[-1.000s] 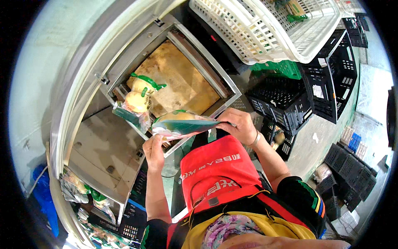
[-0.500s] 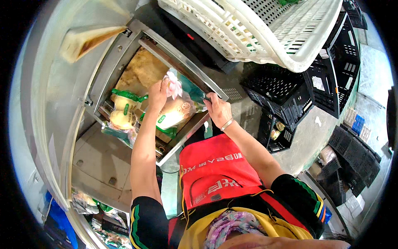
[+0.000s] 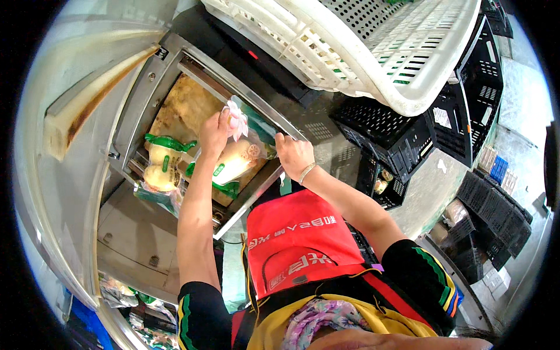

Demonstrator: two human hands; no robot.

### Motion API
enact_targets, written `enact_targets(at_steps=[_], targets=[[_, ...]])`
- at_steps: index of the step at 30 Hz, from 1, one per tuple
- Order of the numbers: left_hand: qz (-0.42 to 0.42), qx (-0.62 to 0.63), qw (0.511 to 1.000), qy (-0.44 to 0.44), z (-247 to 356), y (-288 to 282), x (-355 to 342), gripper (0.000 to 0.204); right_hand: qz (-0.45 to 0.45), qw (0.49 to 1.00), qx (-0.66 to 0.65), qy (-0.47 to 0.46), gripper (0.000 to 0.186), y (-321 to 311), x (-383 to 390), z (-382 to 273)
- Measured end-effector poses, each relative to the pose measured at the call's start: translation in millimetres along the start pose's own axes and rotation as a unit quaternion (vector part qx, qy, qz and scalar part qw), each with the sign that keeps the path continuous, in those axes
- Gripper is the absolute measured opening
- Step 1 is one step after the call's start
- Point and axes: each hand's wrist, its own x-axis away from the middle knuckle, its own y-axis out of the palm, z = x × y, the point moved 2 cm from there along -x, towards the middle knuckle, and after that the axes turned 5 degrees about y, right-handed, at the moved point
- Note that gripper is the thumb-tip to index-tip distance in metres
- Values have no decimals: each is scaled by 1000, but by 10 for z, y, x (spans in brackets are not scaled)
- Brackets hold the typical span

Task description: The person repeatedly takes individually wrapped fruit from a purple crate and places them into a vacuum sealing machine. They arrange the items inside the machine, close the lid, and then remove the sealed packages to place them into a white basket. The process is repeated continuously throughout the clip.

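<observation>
My left hand [image 3: 214, 132] and my right hand [image 3: 293, 154] hold a clear plastic bag [image 3: 239, 157] with green print and pale yellow food inside. The left hand pinches its bunched open end; the right hand grips its far edge. The bag lies inside the shallow chamber of a steel machine [image 3: 169, 55], on its brown stained bed [image 3: 184, 108]. A second filled bag [image 3: 161, 167] of the same kind lies to the left in the chamber, partly over the front rim.
A big white perforated crate [image 3: 379, 46] hangs over the machine's right side. Black crates [image 3: 402, 131] are stacked at the right on the concrete floor. The machine's raised lid [image 3: 87, 99] is at the left. More packed bags [image 3: 116, 291] lie low at the left.
Both hands carried the bag from in front of my chest forward into the chamber and set it down on the bed. The view tilted closer to the machine.
</observation>
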Motion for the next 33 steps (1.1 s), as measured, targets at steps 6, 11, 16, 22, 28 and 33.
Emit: enact_targets(at_steps=[6, 11, 16, 22, 28, 33], targets=[[10, -14, 1000, -12, -65, 28, -30, 43, 103, 994, -2, -35, 17, -187, 77, 36], [14, 29, 999, -20, -66, 35, -2, 44, 175, 981, -83, -19, 35, -285, 95, 104], [14, 28, 999, -27, -105, 62, -34, 44, 104, 988, -62, -97, 42, -113, 210, 114], [13, 28, 999, -27, -94, 64, -33, 43, 109, 985, 8, -136, 42, -109, 260, -102], [27, 98, 994, 41, -246, -65, 65, 37, 95, 986, -12, -139, 43, -29, 226, -29], [-45, -56, 997, -34, -113, -101, 163, 30, 77, 987, -35, -136, 44, -78, 215, -21]])
